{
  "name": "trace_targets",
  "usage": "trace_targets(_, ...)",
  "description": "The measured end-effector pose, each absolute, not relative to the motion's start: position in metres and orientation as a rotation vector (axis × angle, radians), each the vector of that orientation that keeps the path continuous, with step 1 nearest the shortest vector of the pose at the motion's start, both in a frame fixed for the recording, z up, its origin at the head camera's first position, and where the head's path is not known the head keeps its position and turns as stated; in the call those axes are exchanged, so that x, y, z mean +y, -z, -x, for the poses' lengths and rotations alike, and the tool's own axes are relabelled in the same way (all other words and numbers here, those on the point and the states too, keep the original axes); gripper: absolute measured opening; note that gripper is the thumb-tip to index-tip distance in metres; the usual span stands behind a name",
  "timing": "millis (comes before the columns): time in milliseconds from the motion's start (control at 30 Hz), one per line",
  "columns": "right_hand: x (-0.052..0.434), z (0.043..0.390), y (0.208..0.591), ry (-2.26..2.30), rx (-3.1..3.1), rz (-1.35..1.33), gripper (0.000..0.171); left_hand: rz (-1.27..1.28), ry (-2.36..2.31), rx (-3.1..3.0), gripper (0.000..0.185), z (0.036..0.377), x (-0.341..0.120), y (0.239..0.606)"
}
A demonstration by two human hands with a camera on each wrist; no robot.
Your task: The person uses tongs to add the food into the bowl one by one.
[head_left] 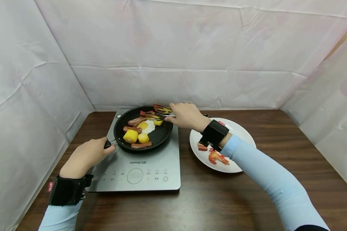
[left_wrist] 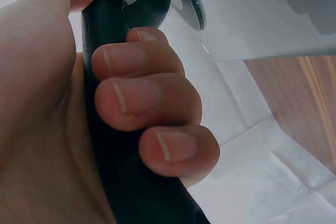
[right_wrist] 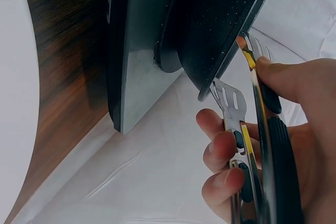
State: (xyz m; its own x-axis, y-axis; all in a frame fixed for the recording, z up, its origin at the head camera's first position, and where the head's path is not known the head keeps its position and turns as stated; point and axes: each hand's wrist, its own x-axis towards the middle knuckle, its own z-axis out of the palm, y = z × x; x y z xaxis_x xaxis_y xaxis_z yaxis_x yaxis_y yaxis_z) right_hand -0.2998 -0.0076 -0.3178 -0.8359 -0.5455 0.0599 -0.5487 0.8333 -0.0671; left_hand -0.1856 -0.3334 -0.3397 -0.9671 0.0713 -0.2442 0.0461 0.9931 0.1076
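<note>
You are in the middle of lifting food out of the round black non-stick frying pan [head_left: 159,136], which sits on the flat grey induction cooktop [head_left: 150,175] between your two hands. Your left hand [head_left: 85,157] is wrapped tight around the pan's black handle [left_wrist: 113,145], fingers and thumb curled fully about it, steadying the pan from its near left side. Your right hand [head_left: 186,116] reaches over the pan's far right rim and squeezes a pair of steel tongs with black grips and slotted ends [head_left: 159,112]; from the head view the tips look nearly closed over the food at the far edge, though I cannot tell whether they have a piece pinched.

Inside the pan, ahead of your left hand, lie a toy fried egg [head_left: 146,126], brown sausage pieces [head_left: 136,121], a yellow corn cob chunk [head_left: 130,136] and a small yellow round piece [head_left: 143,138].

The next move, as I judge it, calls for a firm squeeze on the tongs, a clean lift clear of the rim, and a carry back toward the round white plate [head_left: 243,133] under your right wrist, where a red toy shrimp [head_left: 217,157] and a sausage slice [head_left: 202,147] already lie. Hold the handle firm so the pan does not swing.

Everything rests on a dark brown wooden tabletop [head_left: 219,199]. Creased white sheeting [head_left: 191,54] walls it in behind and to either side of your hands.
</note>
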Motion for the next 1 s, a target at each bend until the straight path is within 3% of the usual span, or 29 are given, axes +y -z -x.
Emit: trace_targets(1000, 0.044, 0.269, 0.314, -0.201, -2.896, -0.891, 0.053, -0.090, -0.150, 2.875, 0.071, 0.188, -0.336, 0.339)
